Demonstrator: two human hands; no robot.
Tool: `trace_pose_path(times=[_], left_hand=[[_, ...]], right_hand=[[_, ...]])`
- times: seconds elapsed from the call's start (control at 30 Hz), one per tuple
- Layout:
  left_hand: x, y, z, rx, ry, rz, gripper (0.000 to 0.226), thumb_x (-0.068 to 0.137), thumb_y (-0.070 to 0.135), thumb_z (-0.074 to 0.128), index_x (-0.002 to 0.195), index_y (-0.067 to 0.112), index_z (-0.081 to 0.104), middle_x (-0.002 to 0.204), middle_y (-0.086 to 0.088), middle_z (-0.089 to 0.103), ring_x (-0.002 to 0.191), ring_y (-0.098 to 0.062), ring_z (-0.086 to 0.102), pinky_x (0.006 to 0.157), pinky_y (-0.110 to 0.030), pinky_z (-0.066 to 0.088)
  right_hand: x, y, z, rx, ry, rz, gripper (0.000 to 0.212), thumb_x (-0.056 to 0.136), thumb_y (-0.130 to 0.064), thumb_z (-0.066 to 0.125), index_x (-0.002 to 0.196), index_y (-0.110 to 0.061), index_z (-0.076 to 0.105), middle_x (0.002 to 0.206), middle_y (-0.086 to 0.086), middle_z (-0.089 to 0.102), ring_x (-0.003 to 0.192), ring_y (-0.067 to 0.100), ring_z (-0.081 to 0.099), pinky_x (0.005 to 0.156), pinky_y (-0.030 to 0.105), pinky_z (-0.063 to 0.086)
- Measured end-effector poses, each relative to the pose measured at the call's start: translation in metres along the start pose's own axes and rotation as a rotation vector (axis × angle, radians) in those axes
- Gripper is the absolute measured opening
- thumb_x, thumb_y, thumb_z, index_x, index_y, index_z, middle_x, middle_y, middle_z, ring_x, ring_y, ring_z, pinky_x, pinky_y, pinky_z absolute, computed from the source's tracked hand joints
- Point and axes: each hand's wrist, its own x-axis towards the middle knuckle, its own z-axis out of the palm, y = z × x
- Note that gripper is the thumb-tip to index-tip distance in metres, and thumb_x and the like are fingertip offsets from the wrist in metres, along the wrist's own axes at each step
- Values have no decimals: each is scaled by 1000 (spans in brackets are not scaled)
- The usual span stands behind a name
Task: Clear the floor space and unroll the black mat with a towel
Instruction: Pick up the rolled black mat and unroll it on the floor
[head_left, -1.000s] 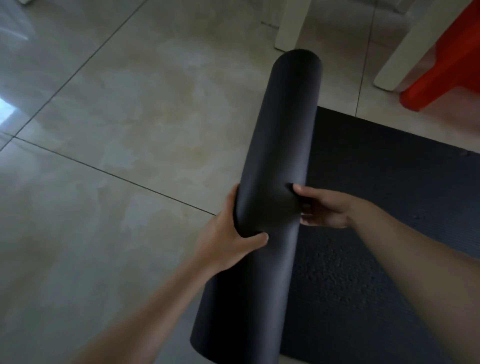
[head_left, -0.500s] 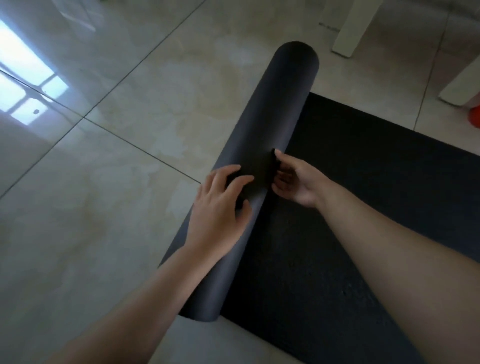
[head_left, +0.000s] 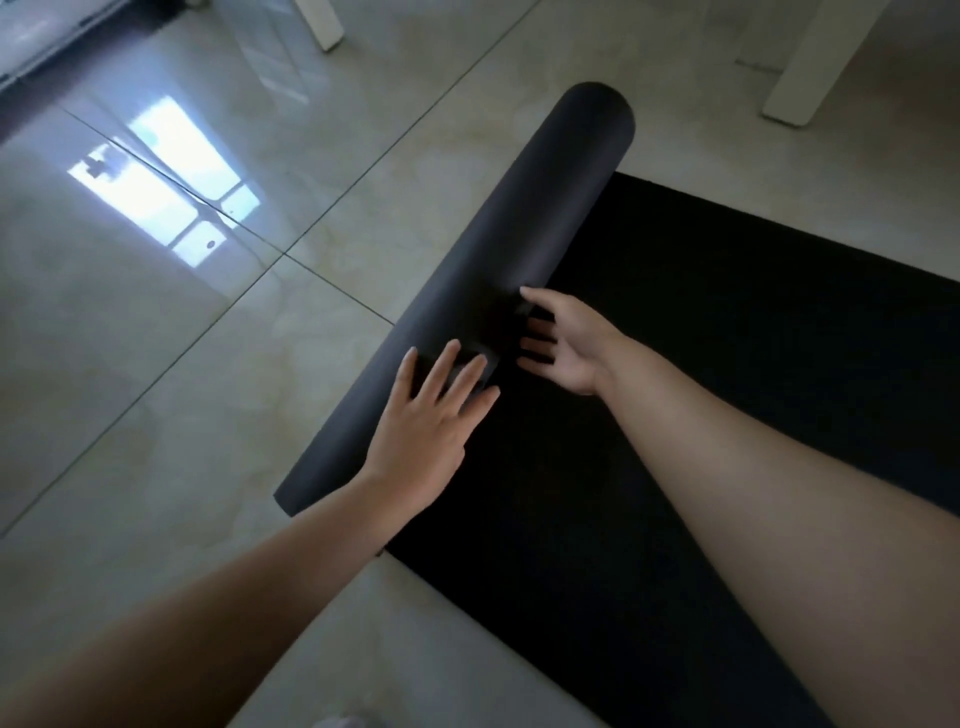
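Note:
The black mat lies partly unrolled on the tiled floor. Its flat part (head_left: 727, 364) spreads to the right, and the rolled part (head_left: 530, 218) runs diagonally from lower left to upper right. My left hand (head_left: 431, 421) rests flat on top of the roll near its middle, fingers spread. My right hand (head_left: 561, 338) is beside the roll on its right side, fingers apart and touching it above the flat part. No towel is in view.
Glossy beige floor tiles (head_left: 208, 364) spread to the left of the roll, with a window reflection (head_left: 171, 182). White furniture legs stand at the top: one (head_left: 324, 23) at centre and one (head_left: 800, 78) at right. A dark strip (head_left: 62, 67) lies top left.
The roll, lifted and gripped by both hands a second ago, now lies on the floor. My hands have opened and lie against it, and it has rolled left, exposing more flat mat.

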Motion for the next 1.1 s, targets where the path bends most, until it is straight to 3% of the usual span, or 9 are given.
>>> trace_pose_path(times=[0.1, 0.27, 0.4, 0.53, 0.6, 0.73, 0.83, 0.93, 1.1], left_hand=[[6, -17, 2, 63, -68, 80, 61, 98, 27, 44, 152, 32, 16, 162, -1, 4, 148, -29, -10, 116, -57, -8], [12, -56, 13, 51, -141, 74, 44, 95, 24, 51, 136, 38, 48, 159, 2, 21, 148, -30, -10, 112, -64, -9], [15, -84, 29, 56, -89, -69, 57, 94, 43, 49, 147, 39, 28, 158, -3, 12, 145, -41, -13, 107, -73, 1], [22, -117, 41, -57, -69, -287, 82, 84, 40, 66, 149, 42, 14, 154, -6, -2, 143, -47, -10, 108, -72, 13], [24, -138, 47, -122, -52, -369, 94, 80, 37, 72, 148, 47, 8, 155, -6, -8, 144, -46, -3, 109, -68, 20], [29, -172, 56, -228, -46, -477, 118, 64, 42, 82, 143, 56, -5, 157, -7, -12, 141, -42, 16, 102, -58, 34], [34, -192, 57, -362, -52, -555, 127, 56, 43, 85, 141, 59, -8, 153, -14, 15, 133, -40, 33, 98, -56, 40], [40, -219, 58, -618, -103, -580, 129, 55, 36, 86, 142, 56, -6, 129, -15, 48, 112, -37, 52, 91, -49, 48], [45, -249, 56, -728, -124, -508, 116, 45, 35, 71, 139, 57, 8, 128, -7, 57, 110, -34, 56, 92, -44, 48]], right_hand=[[4, 2, 10, -15, -55, -44, 30, 93, -29, 53, 123, -27, 51, 121, -2, 55, 116, 24, 50, 99, 40, 41], [15, 9, 28, -267, -70, -16, 51, 94, -29, 55, 142, -27, 38, 141, 4, 47, 127, 26, 45, 100, 43, 42], [23, 20, 41, -825, 3, -116, 54, 92, -31, 58, 142, -30, 38, 149, 3, 36, 127, 23, 44, 91, 33, 42], [29, 43, 34, -1408, -5, -134, 71, 86, -41, 62, 147, -36, 26, 161, 3, 6, 146, 31, 11, 114, 53, 25], [31, 45, 30, -1523, 8, -89, 76, 86, -43, 62, 149, -35, 21, 162, 2, -2, 147, 31, 1, 116, 55, 19], [35, 44, 39, -1563, 52, -138, 75, 86, -43, 61, 149, -35, 20, 161, 0, -2, 148, 29, 0, 114, 56, 17], [41, 50, 53, -1561, 72, -209, 76, 85, -45, 62, 149, -34, 21, 161, 0, 1, 148, 27, -1, 114, 54, 18], [43, 58, 64, -1513, 102, -292, 75, 86, -45, 62, 149, -31, 23, 161, -1, 7, 148, 23, 2, 115, 51, 18], [53, 50, 85, -1133, 164, -419, 62, 88, -41, 60, 143, -24, 35, 152, -2, 30, 142, 18, 26, 114, 43, 29]])
